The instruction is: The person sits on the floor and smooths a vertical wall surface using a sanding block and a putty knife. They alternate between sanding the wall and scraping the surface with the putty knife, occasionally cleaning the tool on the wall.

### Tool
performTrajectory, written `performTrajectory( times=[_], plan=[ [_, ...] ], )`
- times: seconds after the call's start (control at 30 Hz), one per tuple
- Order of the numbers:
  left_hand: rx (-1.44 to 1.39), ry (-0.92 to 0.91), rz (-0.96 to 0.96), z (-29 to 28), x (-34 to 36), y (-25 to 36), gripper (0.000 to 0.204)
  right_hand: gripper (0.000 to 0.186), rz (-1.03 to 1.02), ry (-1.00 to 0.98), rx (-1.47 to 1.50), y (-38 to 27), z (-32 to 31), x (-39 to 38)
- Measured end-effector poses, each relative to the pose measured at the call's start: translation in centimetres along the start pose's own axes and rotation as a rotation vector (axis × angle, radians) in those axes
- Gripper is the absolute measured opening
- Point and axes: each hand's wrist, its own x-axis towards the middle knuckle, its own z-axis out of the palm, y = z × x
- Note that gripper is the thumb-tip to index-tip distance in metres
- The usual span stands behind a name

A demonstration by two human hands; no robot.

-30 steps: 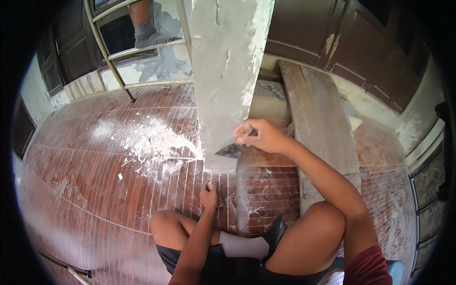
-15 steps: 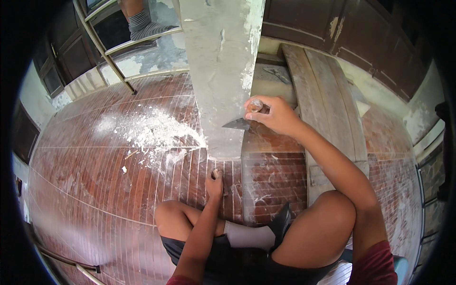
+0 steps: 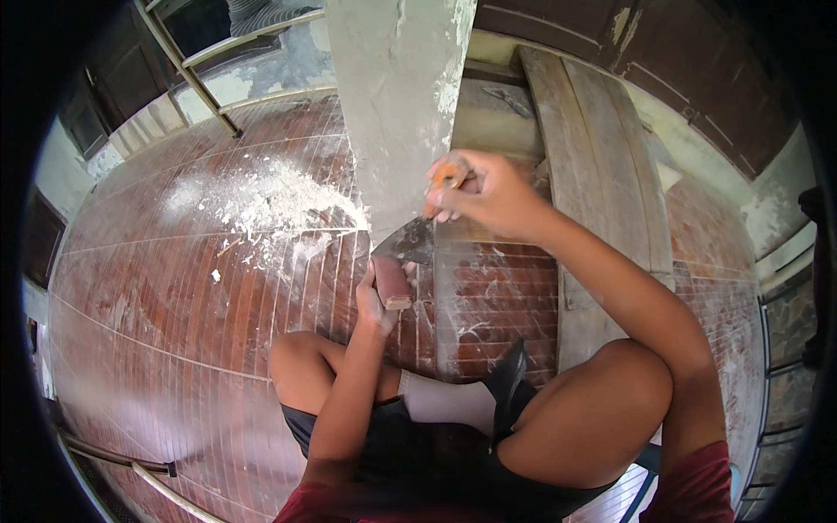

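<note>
Your right hand (image 3: pixel 493 193) curls its fingers around the orange-brown handle of a dark grey, triangular metal scraper (image 3: pixel 410 241), its blade slanting down-left in front of the pale grey, rough-surfaced pillar (image 3: pixel 388 113). Your left hand (image 3: pixel 370 305) pinches a matte reddish-brown, oblong block (image 3: pixel 394 281), pale at its near end, just below the blade; whether they touch is unclear.
</note>
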Motion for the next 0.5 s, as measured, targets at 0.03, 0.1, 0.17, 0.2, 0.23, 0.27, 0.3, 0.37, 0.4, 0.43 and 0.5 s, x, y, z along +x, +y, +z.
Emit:
performTrajectory(
  times=[0.03, 0.1, 0.17, 0.2, 0.23, 0.27, 0.3, 0.37, 0.4, 0.43, 0.5],
  plan=[
    [-0.014, 0.007, -0.057, 0.7, -0.7, 0.2, 0.052, 0.025, -0.053, -0.05, 0.008, -0.1, 0.7, -0.3],
    [-0.256, -0.099, -0.11, 1.8, -1.6, 0.1, 0.051, 0.023, -0.166, -0.056, -0.222, -0.2, 2.0, -1.0],
    [-0.387, -0.288, -0.134, 2.0, -2.1, -0.2, 0.05, 0.024, -0.409, -0.097, -0.458, -0.3, 3.3, -1.7],
    [-0.325, -0.257, -0.076, 1.9, -2.1, -0.3, 0.047, 0.024, -0.395, -0.154, -0.422, -0.3, 4.1, -2.1],
    [-0.207, -0.164, 0.009, 1.7, -2.1, -0.4, 0.044, 0.023, -0.415, -0.218, -0.434, -0.3, 4.8, -2.6],
    [-0.088, -0.126, 0.066, 1.3, -1.9, -0.4, 0.041, 0.023, -0.434, -0.281, -0.446, -0.2, 5.5, -3.0],
    [0.348, -0.097, 0.226, 0.9, -1.6, -0.3, 0.043, 0.023, -0.423, -0.355, -0.473, -0.2, 6.1, -3.4],
    [0.743, -0.177, 0.375, 0.2, -1.0, 0.1, 0.048, 0.021, -0.491, -0.326, -0.456, -0.2, 6.9, -4.0],
    [0.576, -0.232, 0.266, 0.0, -0.9, 0.3, 0.05, 0.021, -0.479, -0.332, -0.427, -0.3, 7.1, -4.1],
    [0.473, -0.278, 0.215, -0.1, -0.8, 0.5, 0.052, 0.02, -0.467, -0.339, -0.399, -0.3, 7.1, -4.1],
    [-0.383, -0.768, 0.017, -0.1, -0.9, 0.8, 0.054, 0.019, -0.391, -0.246, -0.299, -0.5, 6.7, -3.7]
  ],
)
